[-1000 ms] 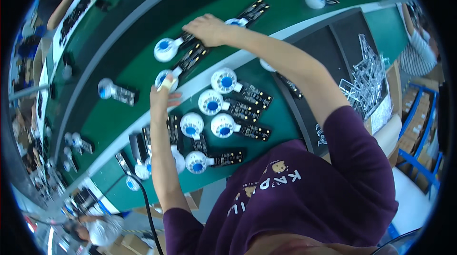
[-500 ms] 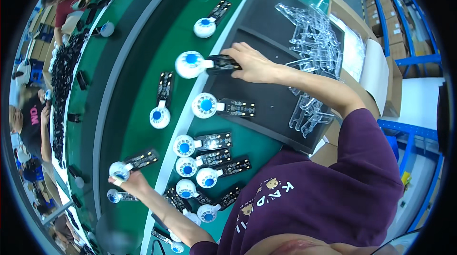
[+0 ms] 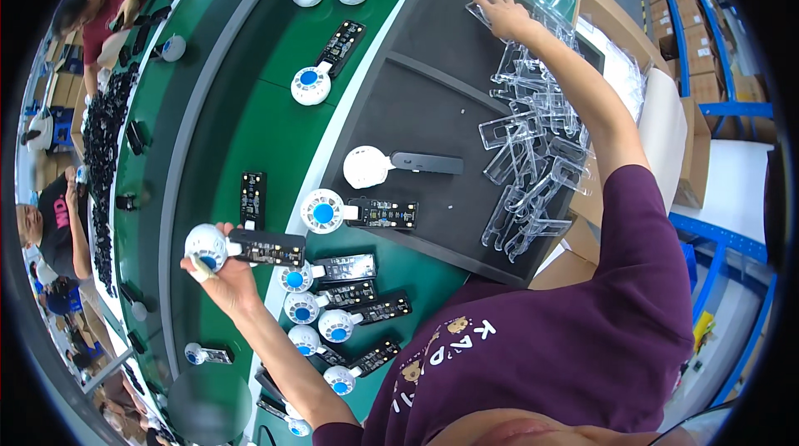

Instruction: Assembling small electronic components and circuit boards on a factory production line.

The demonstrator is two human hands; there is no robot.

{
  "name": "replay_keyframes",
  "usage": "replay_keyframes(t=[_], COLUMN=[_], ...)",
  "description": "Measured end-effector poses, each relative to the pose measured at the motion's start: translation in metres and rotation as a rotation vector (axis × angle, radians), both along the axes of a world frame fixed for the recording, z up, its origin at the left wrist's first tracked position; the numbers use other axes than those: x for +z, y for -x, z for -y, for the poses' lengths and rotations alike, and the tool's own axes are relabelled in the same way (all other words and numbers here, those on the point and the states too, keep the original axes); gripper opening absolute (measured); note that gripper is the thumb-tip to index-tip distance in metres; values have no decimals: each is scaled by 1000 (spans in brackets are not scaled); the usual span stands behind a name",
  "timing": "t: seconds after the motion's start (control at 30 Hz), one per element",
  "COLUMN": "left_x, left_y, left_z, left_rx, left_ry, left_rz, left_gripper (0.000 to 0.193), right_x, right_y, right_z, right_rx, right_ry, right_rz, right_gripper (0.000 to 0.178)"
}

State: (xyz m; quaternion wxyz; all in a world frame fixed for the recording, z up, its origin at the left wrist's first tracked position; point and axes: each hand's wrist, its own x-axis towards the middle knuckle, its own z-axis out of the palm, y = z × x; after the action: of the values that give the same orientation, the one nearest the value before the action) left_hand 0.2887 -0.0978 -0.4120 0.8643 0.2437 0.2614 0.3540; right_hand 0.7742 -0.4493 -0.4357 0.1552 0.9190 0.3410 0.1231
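My left hand (image 3: pixel 233 284) is closed round the white round head of a handheld fan (image 3: pixel 266 248), whose bare circuit board points right. It hovers over the green conveyor belt (image 3: pixel 275 130). At the far end of the black tray (image 3: pixel 399 105), my right hand (image 3: pixel 506 17) is closed on a clear plastic frame (image 3: pixel 478 13), beside a heap of similar clear plastic frames (image 3: pixel 533 130). Between my hands, a white fan (image 3: pixel 366 167) lies in the tray with the smooth black back of its handle up. A board-up fan (image 3: pixel 323 211) rests on the tray's near left edge.
Several board-up fans (image 3: pixel 337 325) lie clustered on the green table in front of me. Others ride the belt, one fan (image 3: pixel 310 86) beyond the tray. Cardboard boxes (image 3: pixel 695 146) stand right. Across the belt, co-workers sit by a long heap of black parts (image 3: pixel 100 130).
My right hand has let go of a fan, now back up in the tray, and reached away to the clear frames. My left hand has risen with its fan. Belt fans have shifted.
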Motion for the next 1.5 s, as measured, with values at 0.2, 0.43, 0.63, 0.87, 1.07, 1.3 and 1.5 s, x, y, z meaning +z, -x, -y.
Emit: replay_keyframes(t=[0.2, 0.43, 0.63, 0.87, 1.07, 1.3, 1.5], left_x=[3, 7, 12, 13, 18, 6, 21], left_y=[-11, -6, 7, 16, 32, 25, 22], left_z=[12, 18, 29, 26, 34, 47, 60], left_rx=[40, 65, 79, 113, 134, 151, 267], left_ry=[-47, 31, 91, 133, 115, -18, 1], left_rz=[-137, -51, 25, 36, 3, -72, -220], left_gripper=[67, 67, 66, 65, 62, 49, 47], right_x=[22, 27, -3, 19, 0, 13, 72], right_y=[26, 169, 202, 188, 156, 146, 314], right_z=[-13, -72, -62, -56, -61, -70, -147], right_rx=[123, 9, -117, 641, 694, 464, 582], right_ry=[-162, -1505, -940, -177, -56, -242, -658], right_rz=[-39, -1068, -579, -84, -443, -742, -799], right_gripper=[42, 43, 55, 67, 67, 41, 40])
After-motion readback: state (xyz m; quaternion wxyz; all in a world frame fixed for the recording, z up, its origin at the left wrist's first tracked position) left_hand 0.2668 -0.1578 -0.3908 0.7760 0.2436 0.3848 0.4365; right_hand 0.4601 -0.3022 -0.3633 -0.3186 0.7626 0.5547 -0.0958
